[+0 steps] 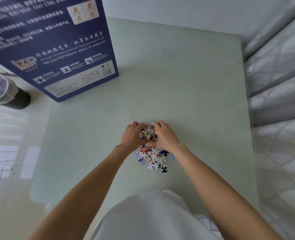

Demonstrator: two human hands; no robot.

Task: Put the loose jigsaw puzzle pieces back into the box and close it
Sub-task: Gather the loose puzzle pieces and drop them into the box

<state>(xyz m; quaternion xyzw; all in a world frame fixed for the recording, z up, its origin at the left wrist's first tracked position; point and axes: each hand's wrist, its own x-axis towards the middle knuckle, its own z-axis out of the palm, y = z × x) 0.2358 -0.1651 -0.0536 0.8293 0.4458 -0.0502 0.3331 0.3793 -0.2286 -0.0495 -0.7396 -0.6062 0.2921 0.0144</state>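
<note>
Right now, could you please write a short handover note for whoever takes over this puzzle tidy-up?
Left hand and right hand: both cupped round a handful of pieces, keeping their grip just above the table.
More loose pieces lie in a small pile on the table below the hands.
The blue box stands at the far left; its opening is not visible.
Done: one handful gathered.
Left: drop it into the box, collect the pile, close the box.

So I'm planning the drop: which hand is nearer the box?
Probably the left hand: the box stands on its side. Both hands, with the right hand, cup one clump of puzzle pieces.
</note>
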